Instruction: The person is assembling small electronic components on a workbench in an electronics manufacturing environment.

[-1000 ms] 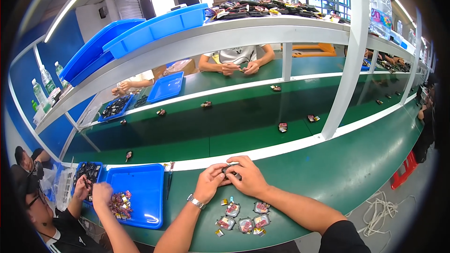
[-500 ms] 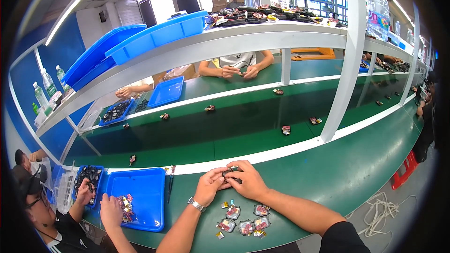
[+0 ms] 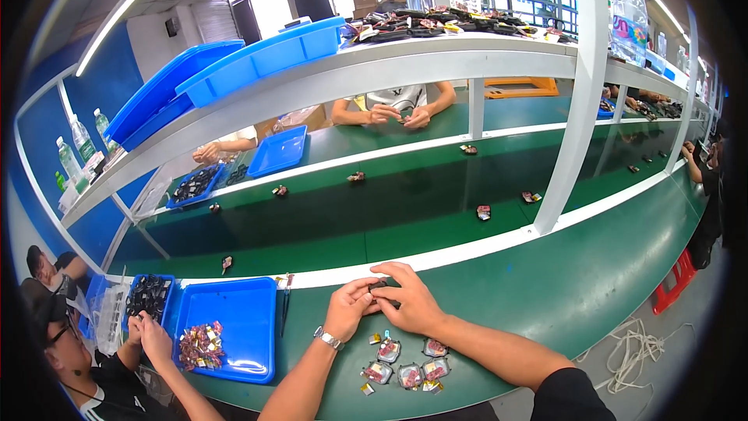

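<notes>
My left hand [image 3: 348,310] and my right hand [image 3: 414,302] meet above the green bench. Pinched between their fingertips is a small black casing [image 3: 379,287], mostly covered by the fingers. Just below my right wrist lies a cluster of several small open device housings [image 3: 410,376], dark-rimmed with pale and reddish parts inside. Small yellow-and-silver pieces are attached to or lying by some of them, such as a small silver piece [image 3: 367,389] at the cluster's lower left.
Left of my arm sits a blue tray [image 3: 265,327] holding reddish small parts; tweezers [image 3: 285,304] lie beside it. A co-worker's hands [image 3: 148,331] are near a bin of black parts [image 3: 149,296]. Ahead runs a green conveyor [image 3: 389,222] with scattered assemblies, under a white-framed shelf [image 3: 436,58].
The assemblies on the conveyor have shifted slightly to the right. The co-worker's hand has left the blue tray and joined the other hand. My right fingers have moved a little on the casing.
</notes>
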The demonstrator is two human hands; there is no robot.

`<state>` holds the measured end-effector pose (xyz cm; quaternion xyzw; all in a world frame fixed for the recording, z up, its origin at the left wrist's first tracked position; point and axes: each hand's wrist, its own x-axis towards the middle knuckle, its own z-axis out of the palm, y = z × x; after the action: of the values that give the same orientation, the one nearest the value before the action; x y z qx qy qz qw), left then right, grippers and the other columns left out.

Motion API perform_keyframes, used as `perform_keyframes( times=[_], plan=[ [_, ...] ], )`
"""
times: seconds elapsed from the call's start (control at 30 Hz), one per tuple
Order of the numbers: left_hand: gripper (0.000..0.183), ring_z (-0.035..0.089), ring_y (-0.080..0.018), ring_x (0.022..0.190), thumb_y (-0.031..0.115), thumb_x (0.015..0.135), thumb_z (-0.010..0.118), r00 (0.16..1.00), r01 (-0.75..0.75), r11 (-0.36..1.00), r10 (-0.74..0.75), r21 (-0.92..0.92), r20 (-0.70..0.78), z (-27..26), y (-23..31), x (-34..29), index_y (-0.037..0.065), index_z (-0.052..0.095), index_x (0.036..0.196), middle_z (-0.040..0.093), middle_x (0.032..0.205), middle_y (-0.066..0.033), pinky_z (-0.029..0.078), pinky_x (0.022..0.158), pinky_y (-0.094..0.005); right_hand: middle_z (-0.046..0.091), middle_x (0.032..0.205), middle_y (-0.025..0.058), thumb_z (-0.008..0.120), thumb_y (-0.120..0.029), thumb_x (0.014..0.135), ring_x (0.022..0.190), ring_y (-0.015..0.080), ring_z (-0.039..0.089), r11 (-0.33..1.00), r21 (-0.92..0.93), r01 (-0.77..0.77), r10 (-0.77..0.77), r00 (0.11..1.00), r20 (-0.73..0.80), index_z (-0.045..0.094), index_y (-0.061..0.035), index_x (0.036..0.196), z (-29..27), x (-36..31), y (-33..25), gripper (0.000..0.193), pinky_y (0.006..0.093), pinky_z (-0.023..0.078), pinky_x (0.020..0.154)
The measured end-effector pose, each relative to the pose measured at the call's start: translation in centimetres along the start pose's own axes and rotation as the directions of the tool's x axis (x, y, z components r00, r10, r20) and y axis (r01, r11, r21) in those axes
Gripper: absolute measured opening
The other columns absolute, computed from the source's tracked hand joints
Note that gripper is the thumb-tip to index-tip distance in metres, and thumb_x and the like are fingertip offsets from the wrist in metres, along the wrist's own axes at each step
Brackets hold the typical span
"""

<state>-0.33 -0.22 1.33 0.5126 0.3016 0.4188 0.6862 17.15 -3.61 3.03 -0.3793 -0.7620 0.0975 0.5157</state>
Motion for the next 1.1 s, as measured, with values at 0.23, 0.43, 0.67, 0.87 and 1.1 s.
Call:
perform_keyframes(
  times=[0.23,0.43,0.67,0.87,1.1],
  plan=[
    [0.030,0.063,-0.0209,0.104,0.001,0.094,0.052,1.000,-0.009,0.998,0.008,-0.063,-0.014,0.28,0.07,0.00,-0.004,0.049,0.123,0.060,0.120,-0.0151,0.056,0.087,-0.0333,0.055,0.125,0.0109,0.068,-0.005,0.073,0.118,0.0322,0.048,0.996,-0.067,-0.060,0.060,0.998,-0.010,0.071,-0.0080,0.093,0.05,-0.14,0.27,0.021,0.0410,0.043,0.098],
    [0.030,0.063,-0.0216,0.104,-0.001,0.094,0.049,0.997,-0.026,1.000,0.027,0.006,-0.077,0.57,-0.14,0.07,-0.005,0.048,0.124,0.059,0.120,-0.0156,0.056,0.087,-0.0337,0.056,0.123,0.0112,0.068,-0.005,0.075,0.117,0.0313,0.049,0.998,-0.013,-0.069,0.069,0.997,0.018,0.070,-0.0069,0.095,0.05,0.13,-0.06,0.021,0.0394,0.044,0.096],
    [0.031,0.063,-0.0236,0.103,-0.002,0.095,0.047,0.999,0.001,1.000,-0.002,-0.005,-0.042,0.59,-0.27,0.09,-0.006,0.046,0.126,0.059,0.118,-0.0172,0.056,0.088,-0.0350,0.059,0.102,0.0082,0.069,-0.003,0.074,0.095,0.0261,0.057,0.992,-0.046,-0.119,0.116,0.991,-0.070,0.067,-0.0045,0.088,0.51,0.18,0.14,0.014,0.0343,0.051,0.076],
    [0.031,0.062,-0.0225,0.106,-0.004,0.095,0.044,0.999,0.014,1.000,-0.014,0.003,-0.039,0.33,-0.11,-0.01,-0.006,0.046,0.127,0.058,0.120,-0.0173,0.055,0.091,-0.0351,0.057,0.097,0.0084,0.066,-0.004,0.075,0.089,0.0265,0.057,0.989,-0.146,-0.035,0.026,0.998,-0.066,0.063,-0.0030,0.087,0.55,0.25,-0.28,0.013,0.0350,0.051,0.073],
    [0.032,0.062,-0.0220,0.105,-0.004,0.095,0.044,0.998,0.030,1.000,-0.030,0.001,-0.048,0.40,-0.07,0.10,-0.006,0.046,0.127,0.059,0.119,-0.0164,0.055,0.090,-0.0347,0.056,0.099,0.0085,0.066,-0.005,0.077,0.089,0.0267,0.057,0.980,-0.200,-0.018,0.010,0.999,-0.041,0.063,-0.0023,0.087,0.52,0.18,0.07,0.012,0.0361,0.052,0.073]
  ],
)
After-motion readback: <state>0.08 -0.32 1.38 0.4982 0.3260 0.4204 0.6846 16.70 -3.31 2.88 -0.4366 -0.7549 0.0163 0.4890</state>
